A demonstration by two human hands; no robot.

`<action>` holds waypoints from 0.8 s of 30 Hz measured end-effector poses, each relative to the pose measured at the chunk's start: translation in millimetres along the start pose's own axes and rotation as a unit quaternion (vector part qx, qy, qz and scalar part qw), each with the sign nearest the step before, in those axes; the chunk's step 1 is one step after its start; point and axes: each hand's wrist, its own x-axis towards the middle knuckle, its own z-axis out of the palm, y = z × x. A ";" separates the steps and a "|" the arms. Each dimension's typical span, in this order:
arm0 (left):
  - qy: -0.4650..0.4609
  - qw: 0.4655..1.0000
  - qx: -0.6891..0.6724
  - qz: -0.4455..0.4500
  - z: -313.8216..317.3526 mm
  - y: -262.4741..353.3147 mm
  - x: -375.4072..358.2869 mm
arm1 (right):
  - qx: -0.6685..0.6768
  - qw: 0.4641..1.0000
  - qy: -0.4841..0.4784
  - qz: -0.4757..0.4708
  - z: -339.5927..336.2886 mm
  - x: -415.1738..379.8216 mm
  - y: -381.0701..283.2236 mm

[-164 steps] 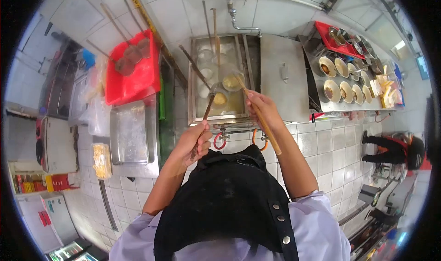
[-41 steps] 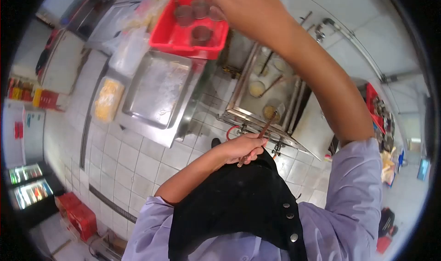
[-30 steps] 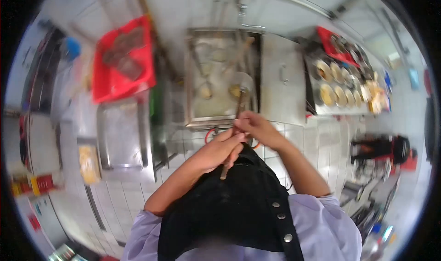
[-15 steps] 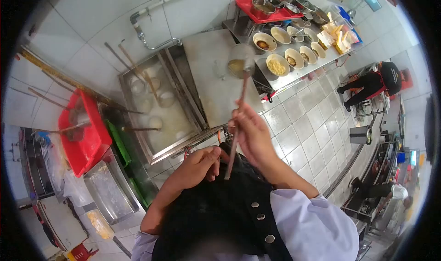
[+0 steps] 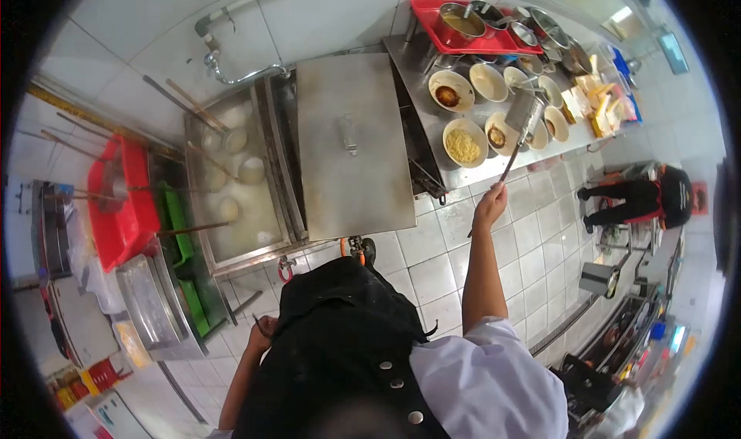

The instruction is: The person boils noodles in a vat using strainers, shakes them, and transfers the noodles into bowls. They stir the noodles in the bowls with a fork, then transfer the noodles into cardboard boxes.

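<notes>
My right hand (image 5: 490, 206) is closed around the long thin handle of a noodle strainer (image 5: 526, 113), arm stretched out to the right. The strainer's metal basket is tilted above the front row of bowls and partly covers a bowl (image 5: 539, 135). To its left stand a bowl of noodles (image 5: 463, 143) and a bowl with brown sauce (image 5: 496, 135). Low on the left, beside my black apron (image 5: 340, 315), my left hand (image 5: 263, 332) has curled fingers at a thin dark strip that I cannot make out.
Several strainers stand in the steaming water of the cooker (image 5: 255, 242). Beside it lies a metal lid (image 5: 351, 184) with a handle. A red tray (image 5: 428, 10) of pots is at the back. Left are a red basin (image 5: 127, 227) and green trays (image 5: 193, 304). A person (image 5: 671, 196) bends at the right.
My right hand has carried the strainer rightward, from over the lid to over the bowls. My left hand has dropped from in front of the apron to its left side. The view has shifted.
</notes>
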 end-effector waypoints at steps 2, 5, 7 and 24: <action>-0.008 0.997 0.015 -0.079 23.1 -57.4 -28.3 | -0.008 1.000 0.007 0.000 5.1 17.2 17.8; -0.033 0.980 0.026 -0.195 44.3 -87.6 -68.7 | -0.043 0.998 0.042 -0.020 12.5 33.9 29.2; -0.036 0.977 0.000 -0.213 55.9 -95.1 -90.6 | -0.035 0.999 0.024 -0.003 12.9 41.5 31.6; 0.016 0.997 -0.061 -0.036 102.5 -131.5 -101.9 | -0.329 0.920 -0.046 -0.207 -96.7 124.5 -25.6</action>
